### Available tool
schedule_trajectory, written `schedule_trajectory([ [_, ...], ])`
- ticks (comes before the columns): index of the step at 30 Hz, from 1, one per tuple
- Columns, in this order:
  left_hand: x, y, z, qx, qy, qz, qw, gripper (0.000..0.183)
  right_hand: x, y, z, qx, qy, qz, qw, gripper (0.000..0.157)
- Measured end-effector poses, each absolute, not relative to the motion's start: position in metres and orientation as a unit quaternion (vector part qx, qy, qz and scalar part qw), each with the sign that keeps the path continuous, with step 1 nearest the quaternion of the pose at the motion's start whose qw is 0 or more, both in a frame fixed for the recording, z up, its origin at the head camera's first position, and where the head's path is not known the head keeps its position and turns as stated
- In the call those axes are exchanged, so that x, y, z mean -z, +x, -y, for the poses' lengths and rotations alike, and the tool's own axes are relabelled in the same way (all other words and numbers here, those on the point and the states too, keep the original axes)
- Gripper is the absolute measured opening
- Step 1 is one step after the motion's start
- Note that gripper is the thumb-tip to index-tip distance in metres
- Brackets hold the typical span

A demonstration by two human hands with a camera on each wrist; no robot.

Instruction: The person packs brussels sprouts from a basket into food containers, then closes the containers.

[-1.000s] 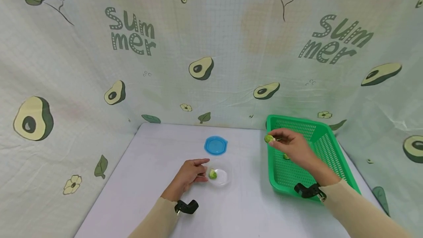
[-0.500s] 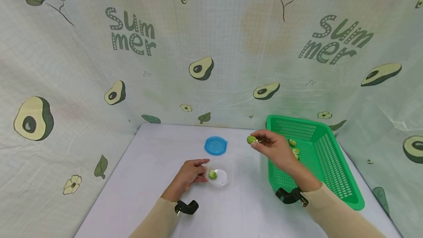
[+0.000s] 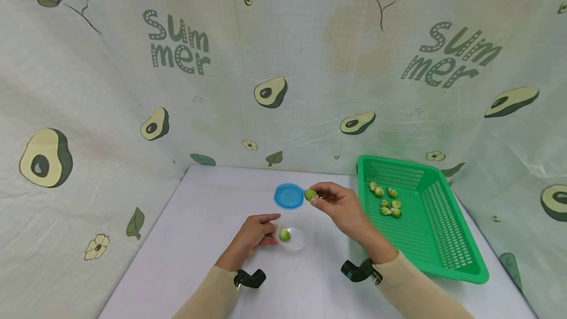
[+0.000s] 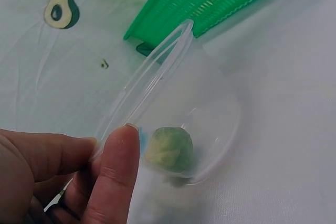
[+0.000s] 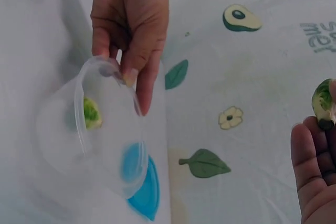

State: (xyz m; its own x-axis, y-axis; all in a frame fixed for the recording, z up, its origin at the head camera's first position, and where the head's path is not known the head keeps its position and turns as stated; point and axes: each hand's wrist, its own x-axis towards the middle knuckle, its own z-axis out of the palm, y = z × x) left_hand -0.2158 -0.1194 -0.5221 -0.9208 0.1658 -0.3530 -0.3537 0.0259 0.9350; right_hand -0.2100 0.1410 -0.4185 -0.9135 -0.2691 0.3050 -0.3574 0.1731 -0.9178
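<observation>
My left hand (image 3: 258, 234) pinches the rim of a clear plastic tub (image 4: 215, 114) between thumb and fingers. Inside the tub lies one Brussels sprout (image 4: 170, 149), near the side that the hand holds. Another Brussels sprout (image 3: 311, 194) is pinched in the fingertips of my right hand (image 3: 338, 208), raised beyond and to the right of the tub. In the right wrist view that held sprout (image 5: 323, 100) shows at the right edge, partly cut off. A blue lid (image 3: 289, 196) lies on the table behind the tub, just left of the right hand's fingertips.
A green plastic basket (image 3: 436, 230) stands on the right of the white table (image 3: 212, 201), with several Brussels sprouts (image 3: 391, 207) toward its left side. A cloth printed with avocados (image 3: 270, 92) hangs behind the table and along both sides.
My right hand has moved left from over the basket, carrying the sprout toward the tub and lid. More sprouts in the basket are uncovered. The left hand and tub have stayed put.
</observation>
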Motion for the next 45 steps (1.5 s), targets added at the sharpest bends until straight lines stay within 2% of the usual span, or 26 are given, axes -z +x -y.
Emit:
schedule_trajectory([
  [7, 0.523, -0.216, 0.121, -0.695, -0.065, -0.69, 0.191, 0.045, 0.441, -0.207, -0.123, -0.637, 0.178, 0.749, 0.022, 0.026],
  [20, 0.522, -0.215, 0.12, -0.689, -0.067, -0.697, 0.188, 0.045, 0.485, -0.214, -0.114, -0.584, 0.103, 0.805, 0.024, 0.022],
  [45, 0.523, -0.215, 0.12, -0.678, -0.073, -0.708, 0.187, 0.044, 0.521, -0.226, -0.115, -0.504, 0.126, 0.853, 0.047, 0.023],
])
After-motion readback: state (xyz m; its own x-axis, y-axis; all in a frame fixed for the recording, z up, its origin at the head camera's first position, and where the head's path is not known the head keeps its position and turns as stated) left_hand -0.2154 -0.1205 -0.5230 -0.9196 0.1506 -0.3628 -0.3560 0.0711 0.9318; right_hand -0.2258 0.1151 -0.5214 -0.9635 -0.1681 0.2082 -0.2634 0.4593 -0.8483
